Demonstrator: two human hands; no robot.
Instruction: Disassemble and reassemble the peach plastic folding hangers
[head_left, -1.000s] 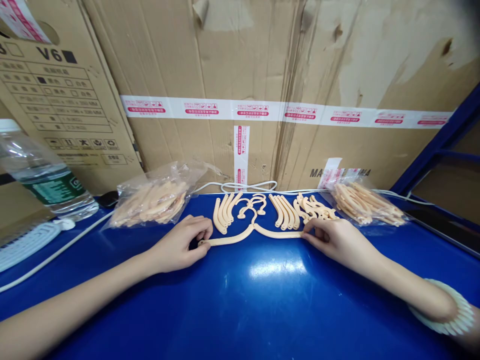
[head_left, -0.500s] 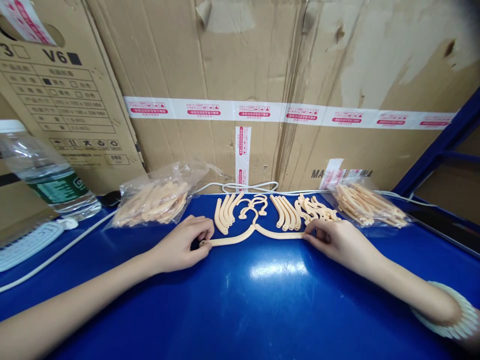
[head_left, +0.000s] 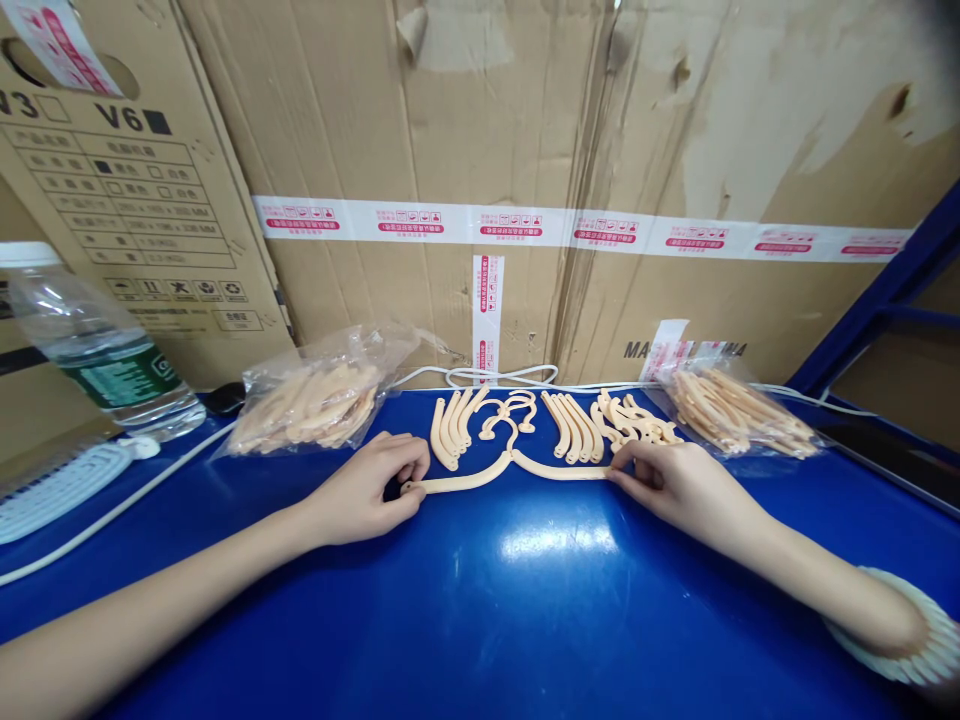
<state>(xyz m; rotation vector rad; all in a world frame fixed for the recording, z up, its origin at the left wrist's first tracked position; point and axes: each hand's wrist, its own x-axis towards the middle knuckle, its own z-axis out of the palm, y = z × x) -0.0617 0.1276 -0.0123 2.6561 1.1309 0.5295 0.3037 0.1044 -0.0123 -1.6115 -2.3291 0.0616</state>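
A cream plastic folding clothes hanger (head_left: 463,483) lies spread on the blue table, its two arms meeting at a hook (head_left: 512,432) that points away from me. My left hand (head_left: 379,485) pinches the outer end of the left arm. At the other side, my right hand (head_left: 667,482) grips the tip of the right arm (head_left: 566,470) between thumb and fingers. Just beyond the hanger lie several loose left arms (head_left: 450,430), several loose right arms (head_left: 574,428) and a few loose hooks (head_left: 517,402). Behind my right hand is a pile of small curved pieces (head_left: 630,415).
Clear plastic bags of cream pieces stand at the back left (head_left: 307,405) and back right (head_left: 739,410). At far left are a water bottle (head_left: 112,360) and a pale hairbrush (head_left: 67,490). A white cable (head_left: 172,490) crosses there. Cardboard boxes (head_left: 360,300) wall off the back.
Almost nothing differs. The whole view has shifted slightly; both hands keep hold of the same hanger ends.
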